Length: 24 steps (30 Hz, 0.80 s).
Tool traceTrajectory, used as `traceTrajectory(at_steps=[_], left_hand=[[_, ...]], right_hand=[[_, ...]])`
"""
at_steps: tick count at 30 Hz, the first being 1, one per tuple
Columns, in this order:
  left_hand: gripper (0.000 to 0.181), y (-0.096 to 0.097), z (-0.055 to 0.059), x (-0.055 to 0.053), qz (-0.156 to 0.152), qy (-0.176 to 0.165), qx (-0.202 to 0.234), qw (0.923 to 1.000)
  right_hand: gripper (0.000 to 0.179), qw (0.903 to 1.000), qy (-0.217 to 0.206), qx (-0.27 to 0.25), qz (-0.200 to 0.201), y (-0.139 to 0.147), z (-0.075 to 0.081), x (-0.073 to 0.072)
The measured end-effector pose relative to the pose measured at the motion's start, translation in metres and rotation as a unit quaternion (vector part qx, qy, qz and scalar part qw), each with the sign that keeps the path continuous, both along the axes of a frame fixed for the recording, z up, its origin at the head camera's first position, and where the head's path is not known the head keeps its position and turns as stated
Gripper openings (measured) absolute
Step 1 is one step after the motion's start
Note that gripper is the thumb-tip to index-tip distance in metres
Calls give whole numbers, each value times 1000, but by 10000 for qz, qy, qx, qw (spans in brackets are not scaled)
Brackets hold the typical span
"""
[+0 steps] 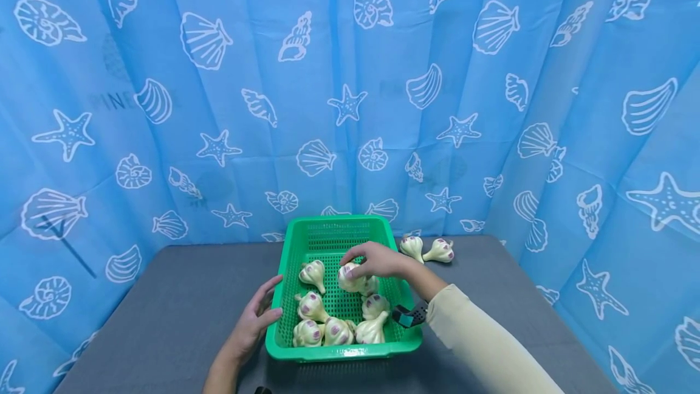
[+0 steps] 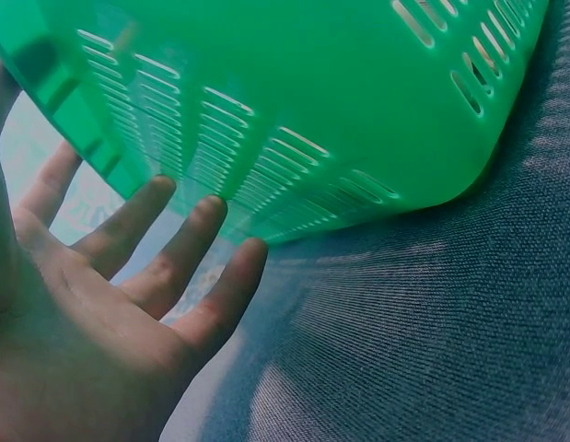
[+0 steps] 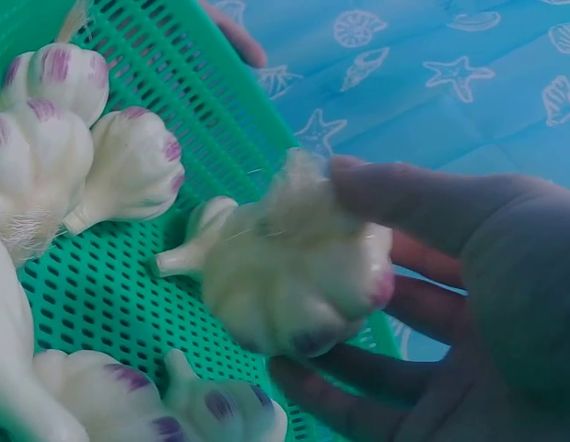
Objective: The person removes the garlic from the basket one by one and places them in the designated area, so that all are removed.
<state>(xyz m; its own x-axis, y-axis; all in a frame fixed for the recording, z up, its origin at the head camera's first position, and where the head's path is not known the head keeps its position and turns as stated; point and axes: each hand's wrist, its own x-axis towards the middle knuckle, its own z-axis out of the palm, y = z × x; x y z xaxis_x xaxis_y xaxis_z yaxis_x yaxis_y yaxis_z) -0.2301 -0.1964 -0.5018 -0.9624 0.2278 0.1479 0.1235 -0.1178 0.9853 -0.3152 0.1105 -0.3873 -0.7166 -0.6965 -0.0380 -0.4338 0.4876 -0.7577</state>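
A green plastic basket (image 1: 335,352) with slotted walls holds several garlic bulbs (image 1: 338,331), whitish with purple patches. My right hand (image 1: 378,258) reaches in over its right side and grips one garlic bulb (image 3: 285,272) between thumb and fingers, above the basket floor. Another bulb shows partly hidden behind the held one in the right wrist view. At the basket's left side is my left hand (image 1: 253,323), its thumb and fingertips right at the rim. In the left wrist view the fingers (image 2: 179,267) are spread and nearly straight beside the outer wall.
Two more garlic bulbs (image 1: 432,250) lie on the grey cloth-covered table (image 1: 186,297), beyond the basket's right rear corner. Behind the table hangs a blue curtain (image 1: 322,108) with white shells and starfish. A small dark object (image 1: 263,390) shows at the bottom edge.
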Motion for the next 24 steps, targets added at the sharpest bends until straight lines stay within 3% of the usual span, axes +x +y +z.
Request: traceTrajectory(at_steps=[6,11,24], left_hand=[[62,0,0,1,24,-5,-14,10000],[62,0,-1,1,46,-5,2,10000],[63,2,-1,1,63,26,18,10000]], right_hand=[[32,9966,198,-651,-465,5,3,-4],[33,9883,301,-1113,-999,10,5,-7],[38,9487,622,-2376,-1994,26,6,-16]])
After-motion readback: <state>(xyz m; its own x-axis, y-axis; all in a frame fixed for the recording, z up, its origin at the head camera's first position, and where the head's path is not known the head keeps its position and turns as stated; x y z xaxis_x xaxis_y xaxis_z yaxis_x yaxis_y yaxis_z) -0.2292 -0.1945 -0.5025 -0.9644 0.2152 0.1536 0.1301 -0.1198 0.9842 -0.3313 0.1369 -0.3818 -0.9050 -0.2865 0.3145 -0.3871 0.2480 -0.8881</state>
